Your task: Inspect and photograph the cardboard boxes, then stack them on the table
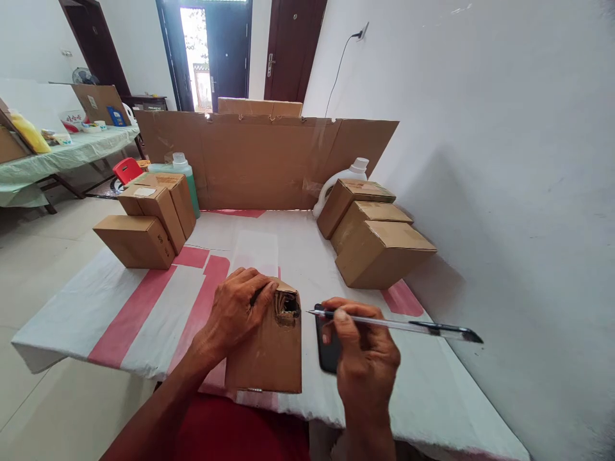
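A brown cardboard box (269, 358) lies at the table's front edge, with a torn, dark hole (289, 305) near its far right corner. My left hand (240, 307) grips the far left part of the box, its fingers curled over the edge and the thumb beside the hole. Pinched in my right hand (362, 346) is a clear-barrelled pen (398, 323) with a black cap on its back end. The bare tip points left at the hole, a short gap away from the box. Partly hidden under my right hand, a black phone (327, 352) lies on the table.
Several cardboard boxes stand left (158, 205) and right (384, 250) on the striped tablecloth (129, 320). Behind them are a green-liquid jug (191, 186), a white jug (336, 182) and an upright cardboard panel (259, 160). A wall (519, 192) borders the right side.
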The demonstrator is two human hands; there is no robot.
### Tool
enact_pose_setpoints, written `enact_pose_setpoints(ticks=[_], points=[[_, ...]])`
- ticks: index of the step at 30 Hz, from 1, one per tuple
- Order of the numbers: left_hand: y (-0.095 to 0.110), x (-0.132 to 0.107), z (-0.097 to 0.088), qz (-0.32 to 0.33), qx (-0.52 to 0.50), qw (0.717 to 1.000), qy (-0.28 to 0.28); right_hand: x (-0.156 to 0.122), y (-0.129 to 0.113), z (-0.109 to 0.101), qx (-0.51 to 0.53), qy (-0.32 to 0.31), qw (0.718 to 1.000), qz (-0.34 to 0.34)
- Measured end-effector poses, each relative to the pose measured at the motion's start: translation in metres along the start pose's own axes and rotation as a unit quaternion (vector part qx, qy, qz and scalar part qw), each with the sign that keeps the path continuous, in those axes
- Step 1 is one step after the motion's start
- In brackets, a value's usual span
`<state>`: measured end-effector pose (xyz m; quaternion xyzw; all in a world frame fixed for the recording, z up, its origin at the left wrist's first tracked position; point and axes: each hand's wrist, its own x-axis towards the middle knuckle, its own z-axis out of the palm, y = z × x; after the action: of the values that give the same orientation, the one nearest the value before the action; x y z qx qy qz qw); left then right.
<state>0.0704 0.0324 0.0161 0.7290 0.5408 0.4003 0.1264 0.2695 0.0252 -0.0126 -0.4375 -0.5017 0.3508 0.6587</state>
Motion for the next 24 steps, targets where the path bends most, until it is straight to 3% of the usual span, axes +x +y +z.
enact_pose_setpoints(ticks=[2, 4, 6, 8, 11, 15, 21, 24], points=[[0.000, -0.001, 0.000, 0.000, 0.000, 1.000, -0.001, 0.009, 0.017, -0.011, -0.003, 0.002, 0.998, 0.059], [0.000, -0.001, 0.000, 0.003, 0.003, 1.000, -0.002, 0.013, 0.042, -0.018, -0.102, -0.075, 0.986, 0.113], [-0.001, -0.001, 0.000, 0.004, 0.009, 1.000, -0.002, 0.009, 0.068, -0.020, -0.235, -0.166, 0.947, 0.141], [-0.001, -0.002, 0.001, 0.001, 0.011, 1.000, -0.001, -0.002, 0.090, -0.016, -0.318, -0.203, 0.915, 0.146], [-0.003, -0.003, 0.001, 0.004, 0.005, 1.000, -0.001, -0.022, 0.106, -0.004, -0.388, -0.200, 0.887, 0.147], [-0.006, -0.004, 0.003, 0.010, -0.001, 1.000, 0.002, -0.030, 0.105, 0.001, -0.469, -0.195, 0.847, 0.157], [-0.008, -0.005, 0.005, 0.018, -0.012, 1.000, 0.013, -0.014, 0.104, -0.039, -0.598, -0.099, 0.773, 0.187], [-0.008, -0.006, 0.005, 0.023, -0.007, 1.000, 0.015, -0.009, 0.112, -0.063, -0.607, -0.097, 0.753, 0.236]])
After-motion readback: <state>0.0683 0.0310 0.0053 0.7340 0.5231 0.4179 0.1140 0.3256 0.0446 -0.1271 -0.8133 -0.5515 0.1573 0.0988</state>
